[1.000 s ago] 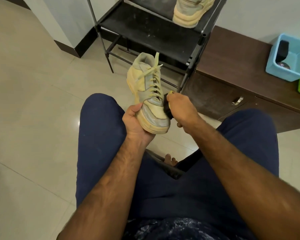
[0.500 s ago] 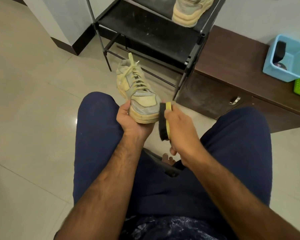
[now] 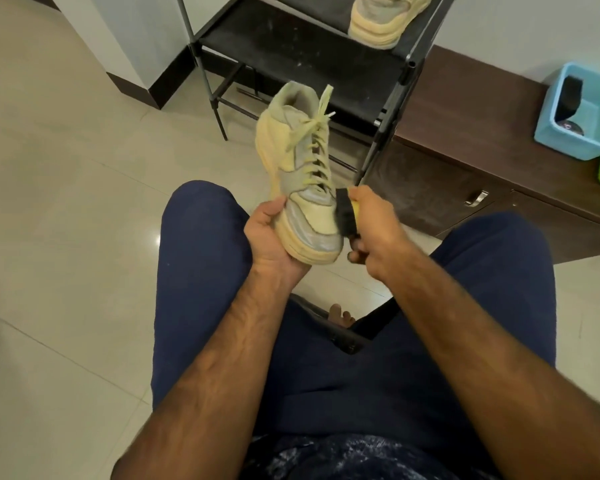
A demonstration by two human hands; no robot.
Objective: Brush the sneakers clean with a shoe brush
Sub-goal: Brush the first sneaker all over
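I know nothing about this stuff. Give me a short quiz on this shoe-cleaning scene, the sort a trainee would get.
1. True or false: the left hand grips the held sneaker at its heel.
2. What holds the brush against the sneaker's side? A) the left hand B) the right hand C) nothing, it lies on the floor
3. Fill in: the second sneaker stands on the black ____.

Key: 1 false, it grips the toe end; 2 B; 3 rack.
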